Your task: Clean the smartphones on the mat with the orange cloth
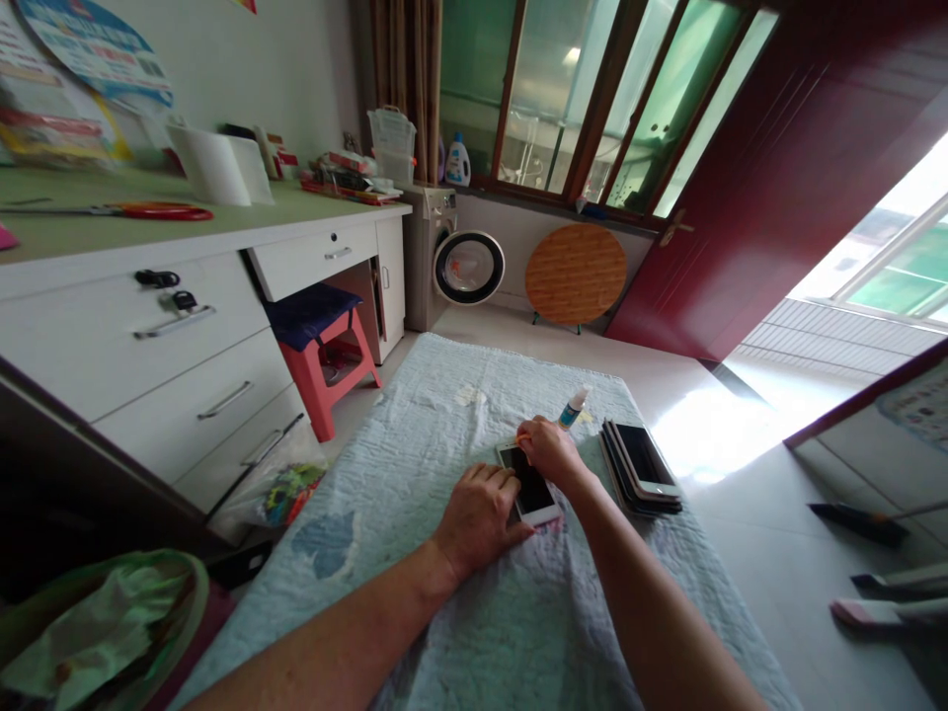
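A white-framed smartphone (539, 497) with a dark screen lies flat on the light-blue quilted cloth (415, 474). My left hand (480, 512) holds its left side, fingers at the edge and thumb by the lower corner. Over the phone's top end, my right hand (549, 452) is closed in a pinch. A bit of orange shows at its fingertips, too small to name. Just beyond the right hand stands a small clear spray bottle (573, 408) with a blue-green label. To the right sits a stack of phones and tablets (643, 464), a white-framed one on top.
White drawers (244, 395) and a desk with red-handled scissors (167, 211) and a paper roll (222, 168) line the left. A red stool (326, 365) stands beneath. A waste bin (197, 592) is at lower left. Farther back are a washing machine (428, 267) and a round wooden tabletop (576, 272).
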